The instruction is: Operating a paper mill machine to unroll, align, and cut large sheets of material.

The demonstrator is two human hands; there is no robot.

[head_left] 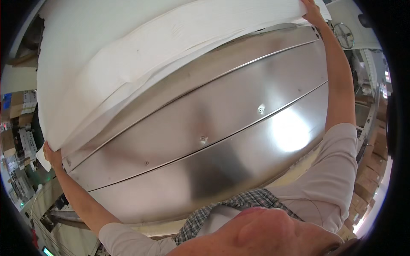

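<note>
Head view: a large white fabric sheet is spread over the far part of a stainless-steel desk. Its left edge is gripped by the left hand, fingers closed on the cloth. Its far right corner is pinched by the right hand, arm outstretched.

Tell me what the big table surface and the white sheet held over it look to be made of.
Table surface: apparently stainless or similar sheet metal, brushed to a semi-gloss; it shows a bright lamp glare, blurred reflections, long seams and small screw heads.
White sheet: looks like fabric or thick paper, matte; it creases and folds softly where the left hand and right hand grip its edge. Which of the two is unclear.
</note>
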